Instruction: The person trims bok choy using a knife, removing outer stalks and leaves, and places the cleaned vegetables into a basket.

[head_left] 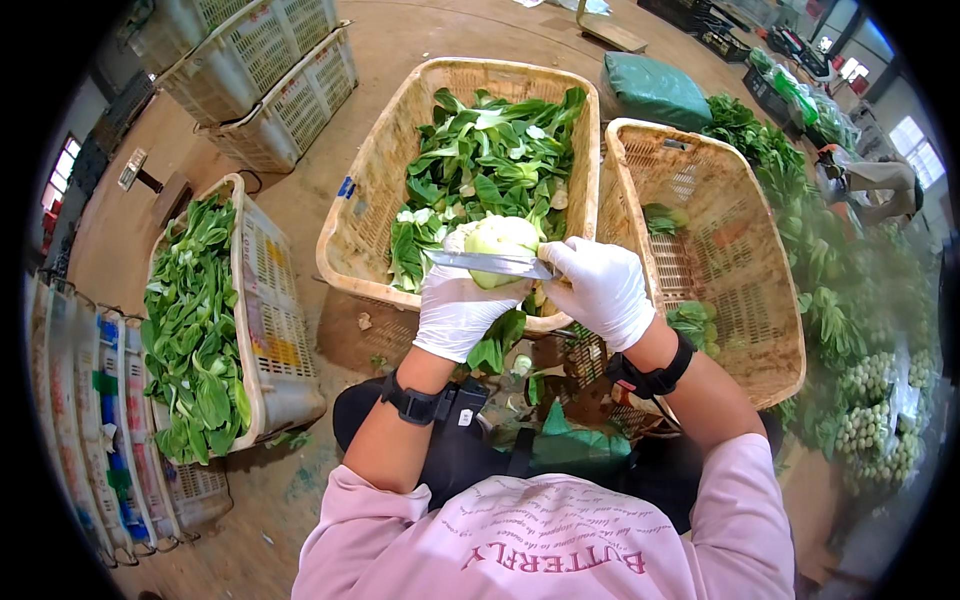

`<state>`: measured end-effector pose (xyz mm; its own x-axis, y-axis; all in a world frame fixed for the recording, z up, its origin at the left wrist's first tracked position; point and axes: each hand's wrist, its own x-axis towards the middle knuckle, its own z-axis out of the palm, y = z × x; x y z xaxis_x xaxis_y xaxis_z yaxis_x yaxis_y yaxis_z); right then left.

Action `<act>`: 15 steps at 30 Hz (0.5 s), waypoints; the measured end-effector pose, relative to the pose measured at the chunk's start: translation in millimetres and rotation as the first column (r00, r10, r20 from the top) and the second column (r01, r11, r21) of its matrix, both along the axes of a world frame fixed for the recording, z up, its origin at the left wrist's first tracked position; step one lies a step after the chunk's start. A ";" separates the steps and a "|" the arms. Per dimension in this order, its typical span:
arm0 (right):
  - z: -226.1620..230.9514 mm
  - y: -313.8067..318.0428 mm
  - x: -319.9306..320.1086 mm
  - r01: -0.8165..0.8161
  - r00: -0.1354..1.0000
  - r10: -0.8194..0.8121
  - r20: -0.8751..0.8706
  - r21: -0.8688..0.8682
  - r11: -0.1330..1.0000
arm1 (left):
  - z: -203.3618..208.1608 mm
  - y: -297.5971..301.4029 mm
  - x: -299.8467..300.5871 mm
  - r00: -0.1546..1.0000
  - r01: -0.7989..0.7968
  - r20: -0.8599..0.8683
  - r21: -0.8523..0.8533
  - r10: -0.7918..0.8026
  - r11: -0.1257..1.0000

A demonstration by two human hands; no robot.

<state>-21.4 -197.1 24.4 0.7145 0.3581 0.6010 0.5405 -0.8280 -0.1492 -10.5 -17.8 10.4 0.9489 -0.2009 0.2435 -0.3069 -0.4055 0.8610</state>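
Observation:
My left hand point(460, 308), in a white glove, is closed around a pale green, thick-stalked bok choy point(502, 238) with its base end facing away from me. Dark leaves stick out below that hand. Gripped in my gloved right hand point(603, 290) is a knife point(490, 263), its blade lying level across the bok choy and pointing left. My right fingers are close against the vegetable's right side. Both hands are over the near rim of a yellowed plastic crate point(350, 225) holding loose green leaves and trimmings point(490, 150).
A second crate point(735, 270) on the right holds a few bok choy. To the left, another crate point(275, 320) is heaped with bok choy point(195, 340). Stacked crates point(270, 90) stand far left. Greens point(830, 290) pile up at the right, near a green bundle point(655, 90).

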 end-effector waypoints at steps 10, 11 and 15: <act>-27.2 7.2 23.0 0.115 0.993 -0.115 -0.014 0.003 0.993 | -24.2 7.5 12.1 0.993 -0.080 0.066 -0.180 0.094 0.980; -29.3 6.9 26.5 0.104 0.992 -0.103 -0.073 0.016 0.994 | -20.7 8.0 13.0 0.994 -0.095 0.046 -0.149 0.102 0.984; -19.3 17.5 32.7 0.114 0.967 -0.116 -0.228 -0.019 0.993 | -15.8 13.8 15.1 0.977 -0.212 0.011 -0.063 0.213 0.975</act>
